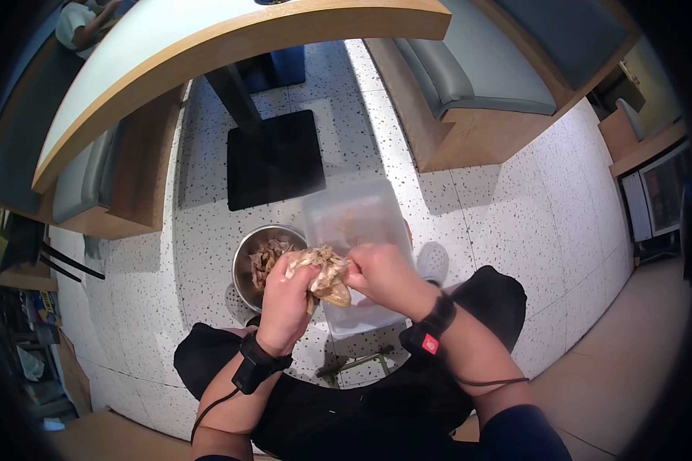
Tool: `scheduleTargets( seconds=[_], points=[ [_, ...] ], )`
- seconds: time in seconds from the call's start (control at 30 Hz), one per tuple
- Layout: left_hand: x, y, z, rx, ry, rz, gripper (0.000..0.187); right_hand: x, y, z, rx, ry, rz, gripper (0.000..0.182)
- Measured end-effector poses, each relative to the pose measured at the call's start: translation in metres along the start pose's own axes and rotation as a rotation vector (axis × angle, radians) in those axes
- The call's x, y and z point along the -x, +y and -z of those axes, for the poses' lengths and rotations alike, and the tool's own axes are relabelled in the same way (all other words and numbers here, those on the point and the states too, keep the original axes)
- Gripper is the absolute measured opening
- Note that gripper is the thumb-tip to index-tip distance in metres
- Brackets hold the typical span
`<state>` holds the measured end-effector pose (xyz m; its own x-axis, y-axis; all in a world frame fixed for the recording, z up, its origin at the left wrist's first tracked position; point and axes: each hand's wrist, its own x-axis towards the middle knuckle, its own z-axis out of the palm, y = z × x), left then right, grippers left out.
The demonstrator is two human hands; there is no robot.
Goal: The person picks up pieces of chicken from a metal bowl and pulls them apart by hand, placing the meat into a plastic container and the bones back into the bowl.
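Note:
My left hand is wrapped round a piece of cooked chicken with pale yellow skin and torn, shredded-looking meat. At the chicken's right edge, my right hand has its fingers closed in a pinch; the bit between the fingertips is too small to make out. Left of and below the hands, a round steel bowl holds brownish pieces of meat or bone. Under the chicken and right hand lies a translucent plastic tub, partly hidden by my arms, with faint yellowish residue inside.
A wood-edged table stands ahead on a post with a black base plate. Padded benches flank it. My shoe is beside the tub. Another person sits at the far upper left.

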<state>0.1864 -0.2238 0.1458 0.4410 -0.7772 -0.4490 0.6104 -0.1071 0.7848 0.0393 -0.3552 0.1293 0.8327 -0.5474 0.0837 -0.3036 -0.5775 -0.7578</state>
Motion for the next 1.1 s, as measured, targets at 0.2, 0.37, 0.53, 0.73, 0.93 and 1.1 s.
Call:
scheduleTargets(
  seconds=[0.2,0.37,0.53,0.73,0.93,1.1],
  points=[
    [0.001,-0.006,-0.003,-0.086,0.055,-0.044,0.023,0.000,0.006,-0.006,0.077,0.089,-0.042,0.017],
    [0.004,-0.008,-0.004,-0.169,0.083,-0.046,0.023,-0.002,0.011,-0.008,0.138,0.080,-0.038,0.013],
    [0.009,0.006,0.008,-0.057,0.142,-0.087,0.022,-0.012,0.031,0.029,0.247,0.077,-0.307,0.021],
    [0.000,0.010,0.015,0.048,0.113,0.068,0.025,-0.004,0.040,0.011,0.149,0.046,-0.151,0.016],
    [-0.003,0.006,0.020,0.019,-0.130,0.025,0.041,-0.002,0.053,0.007,0.181,-0.026,-0.052,0.016],
    [0.007,0.005,0.012,-0.250,-0.178,-0.146,0.051,-0.004,0.000,0.034,-0.148,0.144,0.034,0.035]
  ],
)
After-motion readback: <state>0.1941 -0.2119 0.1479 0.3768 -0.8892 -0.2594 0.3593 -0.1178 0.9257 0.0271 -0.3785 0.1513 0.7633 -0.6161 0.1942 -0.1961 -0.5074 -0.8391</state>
